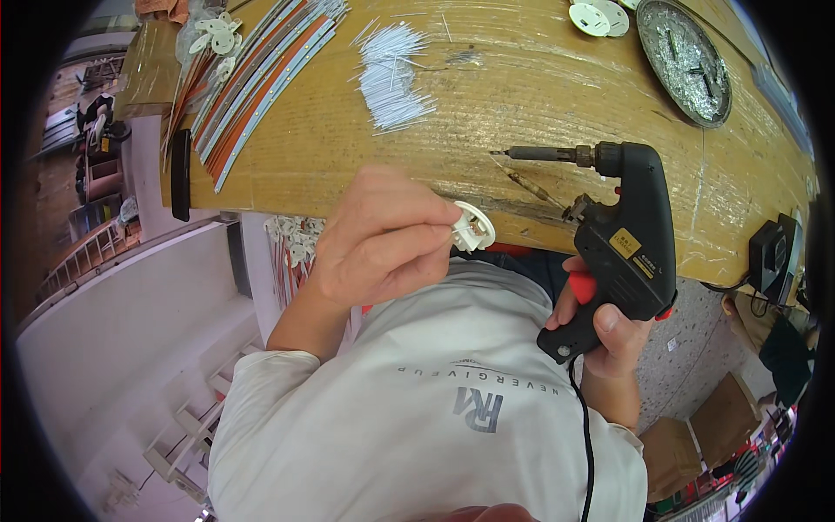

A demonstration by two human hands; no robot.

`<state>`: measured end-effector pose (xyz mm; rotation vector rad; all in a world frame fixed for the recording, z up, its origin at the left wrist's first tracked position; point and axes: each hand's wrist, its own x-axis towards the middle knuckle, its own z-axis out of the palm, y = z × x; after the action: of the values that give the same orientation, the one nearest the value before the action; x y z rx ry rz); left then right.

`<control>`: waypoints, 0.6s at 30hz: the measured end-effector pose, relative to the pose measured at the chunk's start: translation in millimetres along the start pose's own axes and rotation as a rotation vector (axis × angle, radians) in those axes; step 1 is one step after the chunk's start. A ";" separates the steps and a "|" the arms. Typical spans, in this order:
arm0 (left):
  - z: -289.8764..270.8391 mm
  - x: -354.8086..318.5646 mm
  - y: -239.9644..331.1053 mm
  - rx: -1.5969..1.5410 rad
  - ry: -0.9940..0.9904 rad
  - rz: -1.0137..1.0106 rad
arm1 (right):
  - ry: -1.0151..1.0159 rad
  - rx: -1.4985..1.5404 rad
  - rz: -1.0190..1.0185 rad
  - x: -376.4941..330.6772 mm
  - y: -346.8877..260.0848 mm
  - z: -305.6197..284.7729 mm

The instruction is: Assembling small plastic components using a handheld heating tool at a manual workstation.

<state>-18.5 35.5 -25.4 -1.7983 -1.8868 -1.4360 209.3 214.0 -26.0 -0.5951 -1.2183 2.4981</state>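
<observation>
My left hand [378, 235] pinches a small round white plastic part [474, 228] with an open, ribbed inside, held just off the table's near edge. My right hand [613, 335] is wrapped round the grip of a black soldering gun [631, 230], a finger by its red trigger. The gun's long tip [539, 154] points left over the table, beyond the white part and apart from it. A thin feed tube [531, 184] slants from the gun's front towards that tip. From the grip's base a black cord [584, 426] runs down over my shirt.
On the wooden table [304, 157] lie a pile of thin white wires [393, 78] and several long LED strips [261, 87]. A round dark tray [685, 61] with solder scraps stands at the far right, near white discs [598, 16]. A black phone-like slab [180, 174] lies at the left edge.
</observation>
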 end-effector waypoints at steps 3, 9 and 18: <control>0.9 0.9 1.7 0.037 0.003 0.013 | 0.176 -0.120 0.011 0.9 0.5 8.5; -1.2 3.2 -3.6 0.080 0.030 0.048 | 0.156 -0.114 0.002 3.7 0.4 11.5; 3.3 18.6 -23.0 0.202 -0.120 -0.181 | 0.215 -0.183 -0.147 8.5 6.4 13.0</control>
<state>-41.2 54.8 -26.1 -1.6902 -2.2158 -1.1599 195.1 205.1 -25.9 -0.7674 -1.3623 2.1551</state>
